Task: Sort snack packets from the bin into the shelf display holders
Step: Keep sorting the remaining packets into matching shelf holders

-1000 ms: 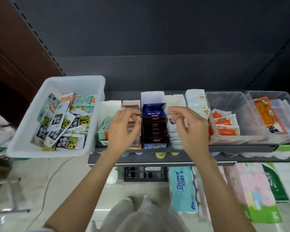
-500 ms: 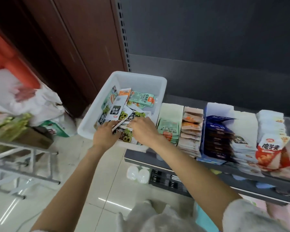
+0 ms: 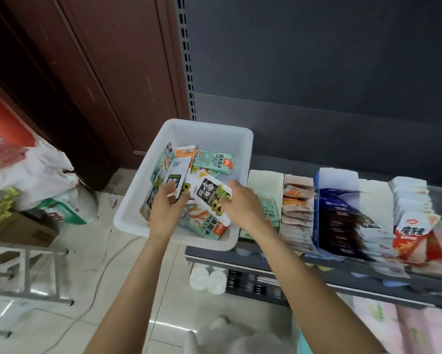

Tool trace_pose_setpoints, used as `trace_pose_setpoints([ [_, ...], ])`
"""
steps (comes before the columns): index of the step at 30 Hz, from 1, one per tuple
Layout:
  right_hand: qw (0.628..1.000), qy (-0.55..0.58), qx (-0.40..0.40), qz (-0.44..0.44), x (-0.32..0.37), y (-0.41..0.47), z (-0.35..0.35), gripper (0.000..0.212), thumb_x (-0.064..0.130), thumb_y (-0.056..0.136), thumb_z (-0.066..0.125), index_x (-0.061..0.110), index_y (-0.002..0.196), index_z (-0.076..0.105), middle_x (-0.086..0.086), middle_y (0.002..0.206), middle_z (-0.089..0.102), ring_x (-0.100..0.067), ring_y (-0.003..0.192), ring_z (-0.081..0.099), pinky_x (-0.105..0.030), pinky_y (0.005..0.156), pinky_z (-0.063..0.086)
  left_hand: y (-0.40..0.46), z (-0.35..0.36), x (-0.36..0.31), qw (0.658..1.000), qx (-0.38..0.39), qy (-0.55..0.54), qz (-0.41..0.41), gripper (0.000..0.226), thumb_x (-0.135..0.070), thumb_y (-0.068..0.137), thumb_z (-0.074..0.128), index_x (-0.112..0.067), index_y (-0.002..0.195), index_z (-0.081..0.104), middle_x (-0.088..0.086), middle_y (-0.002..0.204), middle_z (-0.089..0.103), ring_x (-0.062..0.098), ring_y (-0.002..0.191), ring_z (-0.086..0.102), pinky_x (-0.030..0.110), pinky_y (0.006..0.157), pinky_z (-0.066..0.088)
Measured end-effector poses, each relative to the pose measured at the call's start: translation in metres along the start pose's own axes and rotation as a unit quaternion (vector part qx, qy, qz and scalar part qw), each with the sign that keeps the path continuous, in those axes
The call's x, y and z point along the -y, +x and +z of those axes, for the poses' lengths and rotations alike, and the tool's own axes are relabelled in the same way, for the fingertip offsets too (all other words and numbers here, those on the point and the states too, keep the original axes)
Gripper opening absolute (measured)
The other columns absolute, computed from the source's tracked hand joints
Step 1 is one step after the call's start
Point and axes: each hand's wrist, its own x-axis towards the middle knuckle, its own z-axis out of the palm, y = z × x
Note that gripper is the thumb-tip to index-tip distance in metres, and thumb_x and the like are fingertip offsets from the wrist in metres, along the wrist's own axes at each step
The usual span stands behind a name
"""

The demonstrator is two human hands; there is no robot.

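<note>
Both hands work inside a white plastic bin (image 3: 138, 200) perched at the left end of a shelf (image 3: 316, 267), where the right hand (image 3: 242, 203) grips a white-and-black snack packet (image 3: 211, 198) lifted above the heap. Its long axis slants from upper left to lower right. The left hand (image 3: 167, 209) pinches another black-labelled packet (image 3: 174, 180) standing nearly upright, beside paper display holders (image 3: 265, 180) stocked with packets.

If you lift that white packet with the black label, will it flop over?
Probably a little. The white packet with the black label looks thin and flat, so likely light and bendy. Its glossy film may be slippery. The right hand pinches its edge over the white bin.
</note>
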Motion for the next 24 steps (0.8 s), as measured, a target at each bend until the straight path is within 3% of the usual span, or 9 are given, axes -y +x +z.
trace_pose_setpoints([
  [2,0.972,0.220,-0.046,0.061,-0.013,-0.019,-0.023,0.019,0.016,0.094,0.053,0.014,0.113,0.052,-0.001,0.098,0.062,-0.020,0.087,0.061,-0.028,0.064,0.044,-0.019,0.006,-0.023,0.987,0.087,-0.125,-0.058,0.042,-0.031,0.087,0.064,-0.015,0.124,0.053,0.002,0.115,0.061,0.017,0.100,0.062,0.031,0.082,0.050],
  [4,0.900,0.421,-0.053,0.100,-0.026,-0.036,-0.038,0.015,0.011,0.092,0.056,0.015,0.106,0.058,-0.003,0.104,0.066,-0.020,0.095,0.062,-0.028,0.071,0.047,-0.036,0.017,-0.047,0.950,0.198,-0.223,-0.089,0.032,-0.031,0.087,0.063,-0.016,0.115,0.058,0.002,0.107,0.067,0.014,0.092,0.067,0.027,0.078,0.053],
  [5,0.874,0.471,-0.047,0.108,-0.032,-0.044,-0.043,0.015,0.010,0.091,0.056,0.018,0.103,0.060,-0.003,0.104,0.067,-0.020,0.097,0.063,-0.031,0.078,0.048,-0.043,0.024,-0.058,0.938,0.235,-0.243,-0.079,0.024,-0.028,0.088,0.062,-0.017,0.110,0.060,0.002,0.104,0.069,0.013,0.089,0.068,0.027,0.079,0.054],
  [7,0.862,0.493,-0.047,0.104,-0.046,-0.057,-0.050,0.018,0.009,0.090,0.057,0.024,0.099,0.061,-0.002,0.104,0.068,-0.018,0.098,0.064,-0.032,0.084,0.050,-0.056,0.041,-0.079,0.935,0.259,-0.240,-0.018,0.017,-0.017,0.089,0.062,-0.013,0.106,0.063,0.004,0.101,0.070,0.014,0.088,0.068,0.024,0.073,0.055],
  [10,0.900,0.412,-0.133,0.053,-0.067,-0.077,-0.070,0.031,0.010,0.090,0.060,0.024,0.116,0.053,0.006,0.112,0.061,-0.009,0.104,0.060,-0.010,0.073,0.047,-0.067,0.069,-0.100,0.948,0.249,-0.166,0.110,0.016,-0.009,0.086,0.066,-0.014,0.101,0.068,0.002,0.100,0.072,0.006,0.080,0.067,0.018,0.065,0.051],
  [13,0.937,0.201,-0.281,-0.050,-0.096,-0.100,-0.108,0.065,0.017,0.085,0.068,0.034,0.137,0.033,0.006,0.135,0.041,-0.008,0.121,0.045,-0.014,0.092,0.042,-0.077,0.098,-0.117,0.925,0.273,-0.015,0.265,0.008,-0.021,0.083,0.071,-0.021,0.091,0.071,-0.007,0.087,0.071,0.005,0.071,0.063,0.025,0.066,0.052],
  [15,0.938,0.062,-0.326,-0.098,-0.116,-0.117,-0.138,0.055,0.015,0.084,0.069,0.032,0.129,0.044,0.004,0.130,0.044,-0.010,0.113,0.050,-0.026,0.092,0.047,-0.089,0.120,-0.132,0.879,0.292,0.045,0.375,0.010,-0.029,0.081,0.068,-0.020,0.080,0.070,-0.011,0.072,0.062,0.011,0.067,0.057,0.033,0.063,0.048],
  [18,0.921,-0.083,-0.371,-0.088,-0.144,-0.139,-0.173,0.019,0.012,0.087,0.066,0.014,0.104,0.058,0.000,0.101,0.058,-0.021,0.077,0.061,-0.044,0.067,0.053,-0.109,0.162,-0.154,0.831,0.281,0.054,0.478,0.013,-0.028,0.081,0.068,-0.020,0.089,0.074,-0.010,0.080,0.065,0.010,0.071,0.057,0.031,0.063,0.048],
  [24,0.874,-0.129,-0.464,-0.057,-0.203,-0.164,-0.187,0.016,0.005,0.091,0.057,0.007,0.105,0.065,-0.010,0.097,0.068,-0.026,0.081,0.064,-0.035,0.070,0.051,-0.143,0.243,-0.167,0.789,0.228,0.039,0.569,0.019,-0.024,0.083,0.068,-0.019,0.102,0.068,-0.007,0.095,0.071,0.011,0.079,0.066,0.025,0.058,0.049],
])
